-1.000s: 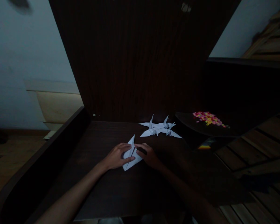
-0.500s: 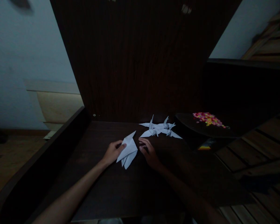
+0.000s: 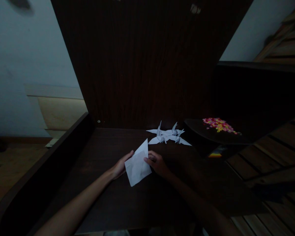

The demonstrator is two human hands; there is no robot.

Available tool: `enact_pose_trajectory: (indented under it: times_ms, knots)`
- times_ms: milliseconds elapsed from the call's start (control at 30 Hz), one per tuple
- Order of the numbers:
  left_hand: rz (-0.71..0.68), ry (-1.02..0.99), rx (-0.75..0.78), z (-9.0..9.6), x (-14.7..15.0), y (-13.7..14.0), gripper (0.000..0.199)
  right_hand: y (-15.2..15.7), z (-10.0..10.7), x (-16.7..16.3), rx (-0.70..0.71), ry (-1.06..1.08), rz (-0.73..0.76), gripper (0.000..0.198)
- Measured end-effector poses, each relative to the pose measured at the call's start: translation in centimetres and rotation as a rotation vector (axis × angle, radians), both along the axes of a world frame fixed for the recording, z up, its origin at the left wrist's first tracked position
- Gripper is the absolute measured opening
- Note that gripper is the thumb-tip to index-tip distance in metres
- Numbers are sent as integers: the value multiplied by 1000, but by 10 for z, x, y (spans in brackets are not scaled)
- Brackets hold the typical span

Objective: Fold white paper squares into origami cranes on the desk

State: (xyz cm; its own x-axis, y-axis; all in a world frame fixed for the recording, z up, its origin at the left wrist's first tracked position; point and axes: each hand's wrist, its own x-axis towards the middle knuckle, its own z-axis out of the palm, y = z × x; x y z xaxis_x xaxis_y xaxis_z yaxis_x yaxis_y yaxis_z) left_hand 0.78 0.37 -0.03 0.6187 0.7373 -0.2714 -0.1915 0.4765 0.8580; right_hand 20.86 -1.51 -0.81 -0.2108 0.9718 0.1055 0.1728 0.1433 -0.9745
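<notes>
A folded sheet of white paper is held between my two hands above the dark desk, one pointed corner facing away from me. At its left edge is my left hand, thumb along the border and the other fingers partly hidden behind the paper. My right hand pinches the right edge, its thumb on the near face. Just beyond the paper's tip, several white folded paper cranes lie close together on the desk, with pointed wings and necks.
A dark desk has a raised side rail on the left and a tall dark panel behind. To the right, a rounded shelf bears a pile of small pink, red and yellow pieces. Wooden slats lie beyond.
The paper has turned and opened out, from a narrow layered shape with loose flaps to a broader kite-like face. My right hand, apart from it before, has closed on its right edge.
</notes>
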Motion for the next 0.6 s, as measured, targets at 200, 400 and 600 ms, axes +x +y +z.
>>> enact_pose_trajectory:
  times_ms: [200, 400, 600]
  knots:
    - [34, 95, 59, 6, -4, 1, 42, 4, -9, 1, 32, -33, -11, 21]
    - [-38, 83, 50, 5, -9, 5, 38, 4, -11, 1, 13, 50, -26, 46]
    - [-106, 49, 56, 2, -13, 7, 39, 1, -7, -1, 79, 89, 9, 42]
